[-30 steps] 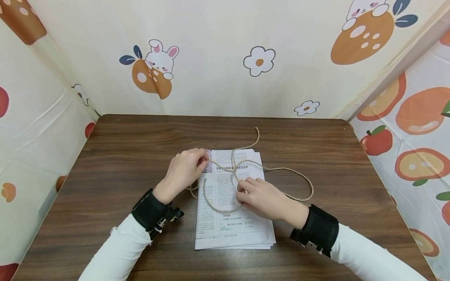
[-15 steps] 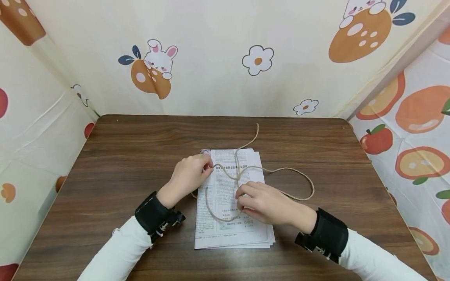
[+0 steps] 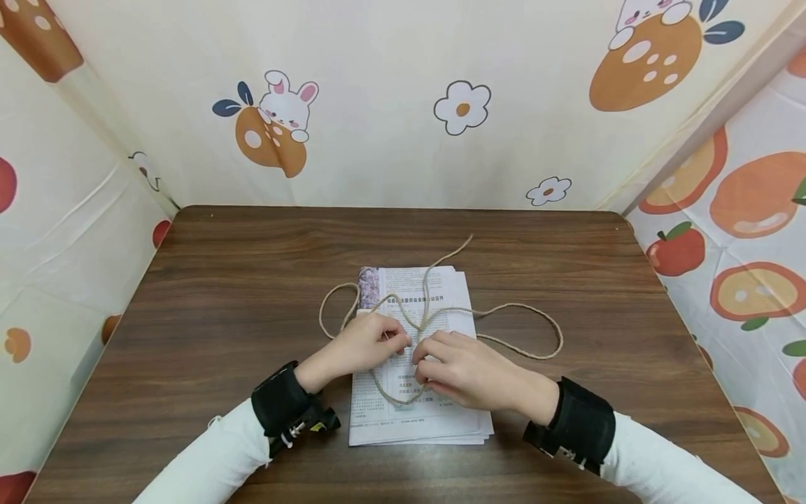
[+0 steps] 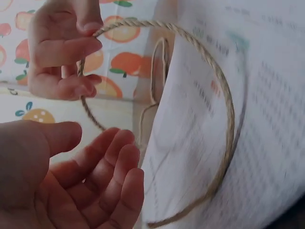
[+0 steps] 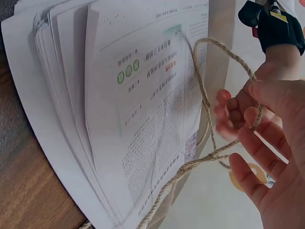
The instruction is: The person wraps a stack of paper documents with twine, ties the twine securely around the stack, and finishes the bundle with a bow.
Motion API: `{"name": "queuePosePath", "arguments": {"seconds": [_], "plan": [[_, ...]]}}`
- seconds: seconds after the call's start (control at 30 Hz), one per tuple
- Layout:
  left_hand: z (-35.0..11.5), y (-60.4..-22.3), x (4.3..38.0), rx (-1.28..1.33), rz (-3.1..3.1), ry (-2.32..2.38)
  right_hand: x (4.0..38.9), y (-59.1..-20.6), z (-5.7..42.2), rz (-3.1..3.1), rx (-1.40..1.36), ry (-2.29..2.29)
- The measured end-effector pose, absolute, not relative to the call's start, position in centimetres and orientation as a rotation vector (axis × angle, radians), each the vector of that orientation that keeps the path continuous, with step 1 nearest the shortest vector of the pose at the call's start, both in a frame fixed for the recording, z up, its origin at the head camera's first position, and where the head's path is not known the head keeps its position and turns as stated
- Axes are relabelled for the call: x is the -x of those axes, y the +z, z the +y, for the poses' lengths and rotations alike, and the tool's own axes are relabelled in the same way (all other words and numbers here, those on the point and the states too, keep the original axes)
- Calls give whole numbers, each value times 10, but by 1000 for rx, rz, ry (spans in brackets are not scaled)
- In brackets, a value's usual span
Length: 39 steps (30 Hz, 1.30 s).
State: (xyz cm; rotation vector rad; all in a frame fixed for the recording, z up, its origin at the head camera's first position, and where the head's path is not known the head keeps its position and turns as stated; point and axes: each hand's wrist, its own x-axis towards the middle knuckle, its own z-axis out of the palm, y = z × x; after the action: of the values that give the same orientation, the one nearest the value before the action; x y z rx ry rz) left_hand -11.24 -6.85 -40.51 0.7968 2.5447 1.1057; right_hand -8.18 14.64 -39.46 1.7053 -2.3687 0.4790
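Observation:
A stack of newspaper sheets (image 3: pixel 412 428) lies on the table, with a tan twine rope (image 3: pixel 426 287) crossing over its top. The right hand (image 3: pixel 475 371) is above the middle of the stack; its thumb and fingers pinch the rope, which forms a raised loop (image 4: pixel 229 114) in the left wrist view. Just left of it is the left hand (image 3: pixel 365 343). In the left wrist view the left hand's fingers (image 4: pixel 126 167) are loosely bent with nothing between them, close to the loop. Strands twist together (image 5: pixel 190 164) over the paper in the right wrist view.
The brown wooden table (image 3: pixel 252 266) extends around the stack. One slack rope loop (image 3: pixel 321 315) lies left of the paper, another (image 3: pixel 559 339) to the right. A patterned cloth wall (image 3: pixel 378 105) stands behind the table. Black bands (image 3: pixel 582 420) circle both wrists.
The left hand has let go of the rope at the paper's upper left and moved down and right towards the right hand. The right hand keeps its pinch on the rope.

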Motion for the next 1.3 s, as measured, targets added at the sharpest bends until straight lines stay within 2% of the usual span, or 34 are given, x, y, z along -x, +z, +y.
{"name": "queuePosePath", "arguments": {"seconds": [0.43,0.73,1.3], "plan": [[-62,-412,112,-449,2197,1337,74,-396,137,-2384,-1710,329],[-61,-412,112,-424,2206,1383,75,-398,135,-2377,-1732,375],[-64,-414,112,-441,2268,1421,130,-388,155,-2412,-1567,496]]}}
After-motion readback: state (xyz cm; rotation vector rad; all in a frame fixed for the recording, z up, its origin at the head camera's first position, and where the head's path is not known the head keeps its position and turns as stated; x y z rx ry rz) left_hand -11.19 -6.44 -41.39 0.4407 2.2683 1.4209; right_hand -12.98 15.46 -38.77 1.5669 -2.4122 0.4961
